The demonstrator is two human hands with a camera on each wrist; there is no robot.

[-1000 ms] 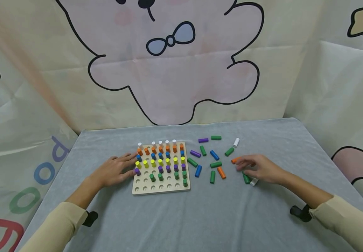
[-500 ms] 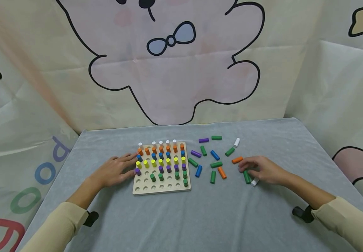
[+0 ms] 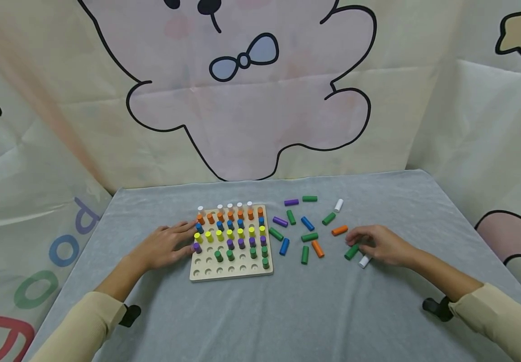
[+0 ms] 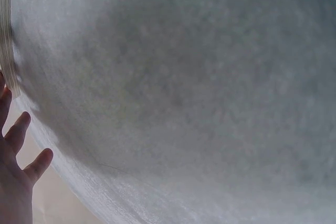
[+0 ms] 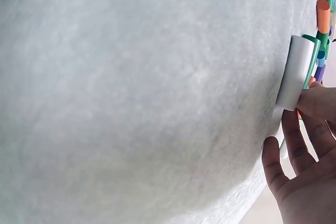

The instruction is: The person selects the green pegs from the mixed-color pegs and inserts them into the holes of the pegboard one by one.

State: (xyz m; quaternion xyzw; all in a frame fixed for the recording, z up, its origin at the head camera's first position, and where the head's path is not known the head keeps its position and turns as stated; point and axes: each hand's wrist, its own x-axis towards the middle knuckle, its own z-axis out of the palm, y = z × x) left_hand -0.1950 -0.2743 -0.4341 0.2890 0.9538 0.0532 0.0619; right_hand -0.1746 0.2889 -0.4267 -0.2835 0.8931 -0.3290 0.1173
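In the head view, the left hand (image 3: 163, 246) rests with spread fingers at the left edge of a pale pegboard (image 3: 237, 269) holding rows of white, orange, blue, yellow, purple and green pegs. In the left wrist view its fingers (image 4: 38, 166) are extended beside the board's edge (image 4: 6, 35). Right of the loose pegs, the right hand (image 3: 384, 245) pinches the upper end of a green peg (image 3: 351, 252) lying slantwise on the cloth; its fingertips are partly hidden. A white peg (image 3: 365, 261) lies by the thumb, and the right wrist view shows that white peg (image 5: 296, 72) in front of the green one.
Between the board and the right hand lie several loose pegs, among them a blue peg (image 3: 284, 246), an orange peg (image 3: 317, 249) and a purple peg (image 3: 291, 202). Another orange peg (image 3: 339, 230) is just left of the right hand. Grey cloth (image 3: 251, 322) covers the table; printed curtains stand behind.
The right hand has shifted slightly right and away from the orange peg, its fingers closing at the green peg, which has turned to slant the other way. The left hand stays in place.
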